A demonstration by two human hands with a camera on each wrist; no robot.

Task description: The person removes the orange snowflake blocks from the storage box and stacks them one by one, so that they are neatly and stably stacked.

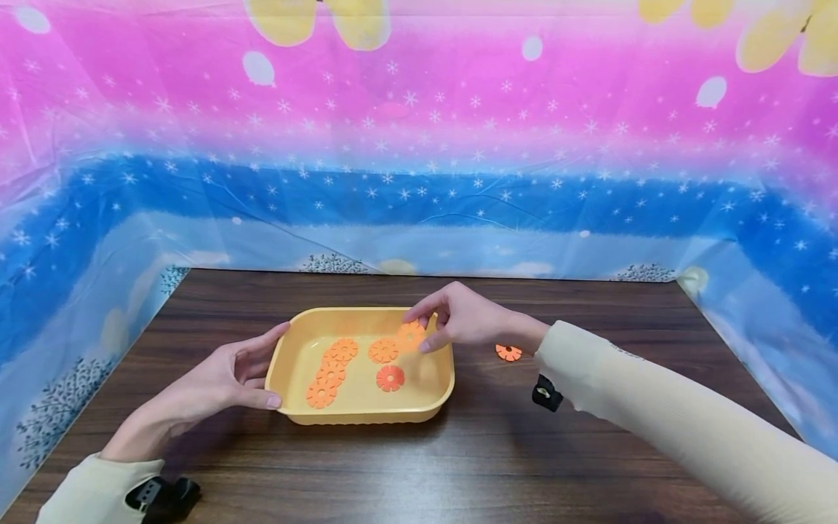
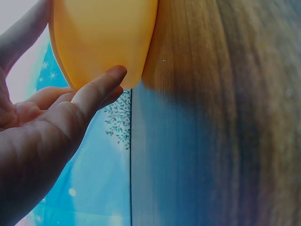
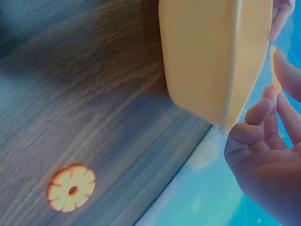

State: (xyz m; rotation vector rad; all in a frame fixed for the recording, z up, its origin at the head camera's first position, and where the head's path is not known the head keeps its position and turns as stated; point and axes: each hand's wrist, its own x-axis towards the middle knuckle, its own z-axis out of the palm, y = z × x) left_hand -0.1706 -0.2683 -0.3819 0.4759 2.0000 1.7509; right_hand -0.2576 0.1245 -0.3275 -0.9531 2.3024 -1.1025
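Observation:
A yellow plastic tray sits on the table with several orange, notched, flower-shaped discs on its floor. My left hand holds the tray's left end, thumb at the near corner of the rim and index finger at the far one. In the left wrist view the thumb lies along the outer wall. Over the tray's back right corner, my right hand pinches an orange flower-shaped disc between thumb and fingers. The right wrist view shows this pinched disc edge-on.
One more orange disc lies on the dark wooden table, right of the tray and partly behind the right wrist. A patterned pink and blue cloth hangs behind the table and along both sides.

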